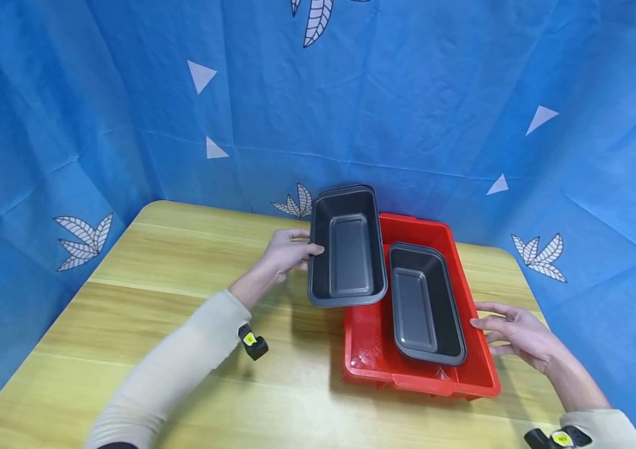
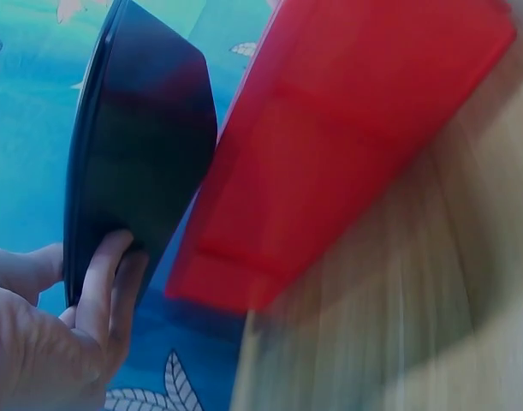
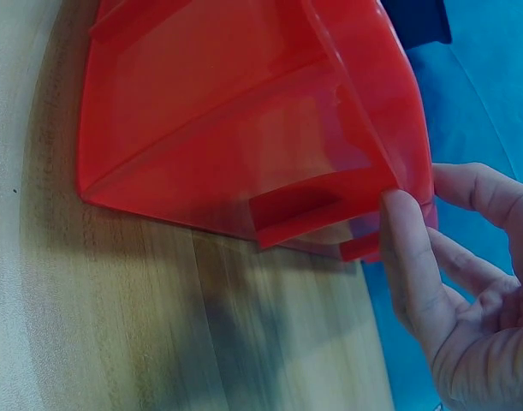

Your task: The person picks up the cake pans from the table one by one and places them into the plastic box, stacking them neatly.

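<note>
In the head view, my left hand [image 1: 287, 254] grips a dark grey loaf pan [image 1: 350, 255] by its left long rim, thumb on the inside. The left wrist view shows the fingers [image 2: 103, 278] against the pan's outer wall. This pan is raised and tilted over the left side of a red plastic bin [image 1: 402, 381]. Inside the bin lies a second dark loaf pan [image 1: 414, 305]. My right hand [image 1: 520, 337] is at the bin's right side, its fingers mostly straight. In the right wrist view the thumb [image 3: 407, 257] rests at the bin's edge.
The bin stands on a wood-grain table [image 1: 183, 268], near its back right. Behind and beside the table hangs a blue cloth [image 1: 295, 106] with white leaf and triangle prints.
</note>
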The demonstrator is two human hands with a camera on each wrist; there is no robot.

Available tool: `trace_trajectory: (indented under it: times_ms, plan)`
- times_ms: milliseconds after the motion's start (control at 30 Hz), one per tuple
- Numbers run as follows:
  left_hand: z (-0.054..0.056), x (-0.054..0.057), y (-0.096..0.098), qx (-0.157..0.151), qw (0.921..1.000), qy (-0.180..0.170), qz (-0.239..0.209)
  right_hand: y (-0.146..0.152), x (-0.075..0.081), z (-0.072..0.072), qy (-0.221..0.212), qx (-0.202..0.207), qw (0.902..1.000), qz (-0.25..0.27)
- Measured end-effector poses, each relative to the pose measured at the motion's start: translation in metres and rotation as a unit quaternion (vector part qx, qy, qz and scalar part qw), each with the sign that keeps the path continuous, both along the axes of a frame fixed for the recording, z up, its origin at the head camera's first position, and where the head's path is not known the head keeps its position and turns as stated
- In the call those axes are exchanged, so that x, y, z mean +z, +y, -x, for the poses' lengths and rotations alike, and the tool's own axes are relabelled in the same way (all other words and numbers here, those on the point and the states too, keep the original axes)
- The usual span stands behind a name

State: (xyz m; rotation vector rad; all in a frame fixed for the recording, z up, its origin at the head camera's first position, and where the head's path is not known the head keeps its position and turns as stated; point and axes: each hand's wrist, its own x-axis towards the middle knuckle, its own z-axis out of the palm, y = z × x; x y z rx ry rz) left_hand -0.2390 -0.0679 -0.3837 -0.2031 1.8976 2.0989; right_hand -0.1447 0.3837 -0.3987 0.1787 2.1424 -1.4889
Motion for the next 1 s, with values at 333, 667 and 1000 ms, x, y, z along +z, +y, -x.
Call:
trace_trajectory:
  times_ms: [333,667,1000]
  plan:
    - [-0.003,0.002,0.031,-0.009,0.9998,-0.003,-0.015,0.000,0.000,0.000,0.000,-0.001,1.0000,-0.001]
    - [-0.008,0.002,0.058,-0.027,0.9996,-0.001,-0.008,0.000,0.000,0.000,-0.001,-0.001,1.0000,-0.003]
    - [-0.007,-0.006,0.077,-0.039,0.9989,-0.001,0.026,0.000,0.001,-0.001,-0.005,-0.003,1.0000,-0.007]
